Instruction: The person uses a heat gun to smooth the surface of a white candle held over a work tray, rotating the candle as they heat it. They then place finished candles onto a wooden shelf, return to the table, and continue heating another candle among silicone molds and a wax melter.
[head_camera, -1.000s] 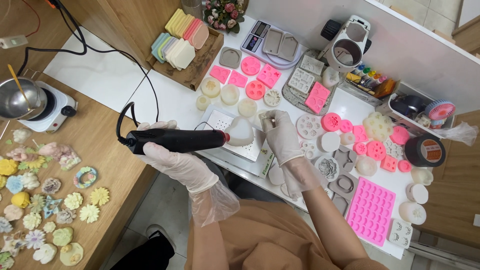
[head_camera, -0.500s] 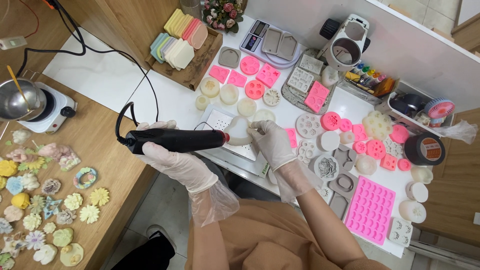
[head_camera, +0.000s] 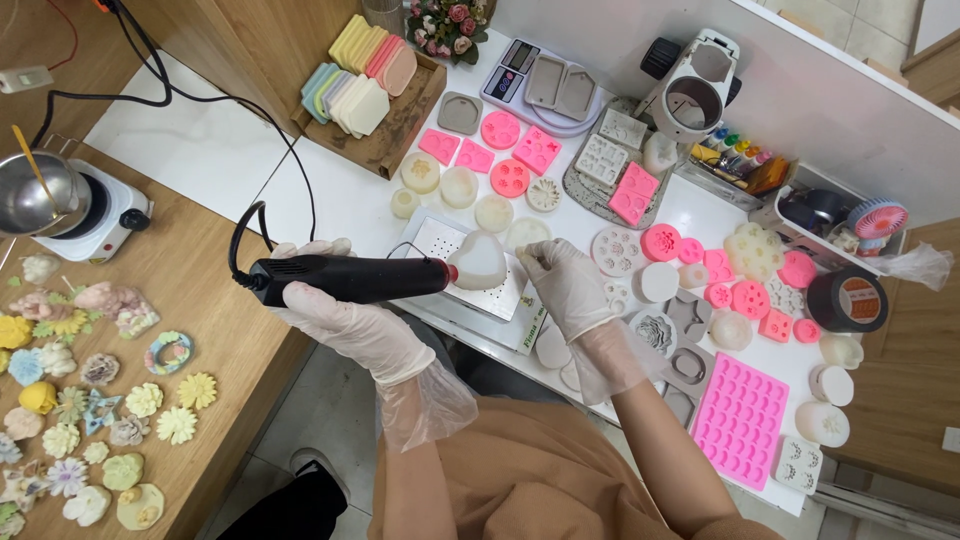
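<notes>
While left hand grips the heat gun, nozzle meets heart mould on steel tray | right hand loosely curled, empty, beside tray | pink moulds crowd right | wax flowers left

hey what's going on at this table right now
A person in clear gloves is working at a white table crowded with pink and pale silicone moulds. The left hand grips a black corded heat tool and points its nozzle at a translucent heart-shaped mould sitting on a white perforated tray. The right hand rests beside that tray, fingers pinched together near its edge. On the wooden counter to the left lie finished flower-shaped pieces and a small pot on a hot plate.
</notes>
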